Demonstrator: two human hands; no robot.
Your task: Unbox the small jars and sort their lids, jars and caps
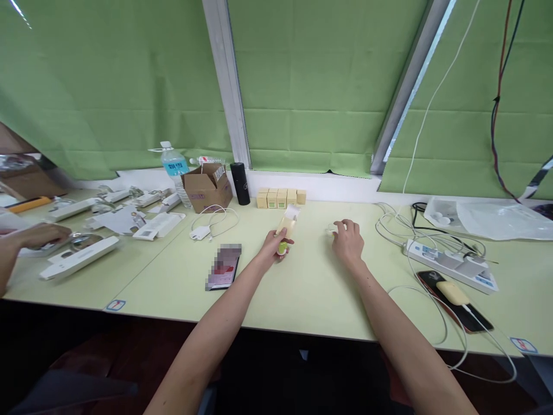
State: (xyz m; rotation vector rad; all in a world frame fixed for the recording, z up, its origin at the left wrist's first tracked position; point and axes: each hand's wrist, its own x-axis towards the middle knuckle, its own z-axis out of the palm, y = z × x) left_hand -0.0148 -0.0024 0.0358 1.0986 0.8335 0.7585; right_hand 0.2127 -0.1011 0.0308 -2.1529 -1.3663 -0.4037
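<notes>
My left hand (276,246) is closed around a small pale-yellow box (286,226) at the middle of the table. The box's whitish end flap (293,212) stands open at the far side. A round green-and-white item (282,248) also sits in that hand, against the fingers below the box. To the right, my right hand (348,239) hovers at or just above the tabletop with its fingers curled. A small clear piece (332,228) shows at its fingertips; its exact kind is too small to tell. Behind both hands stands a row of small yellow boxes (281,198).
Left of me are a phone (223,267), a white charger (200,232), a cardboard box (207,187) and a black bottle (240,183). A power strip (449,266) and cables lie right, with another phone (470,320). Another person's hand (45,235) works far left among white packages.
</notes>
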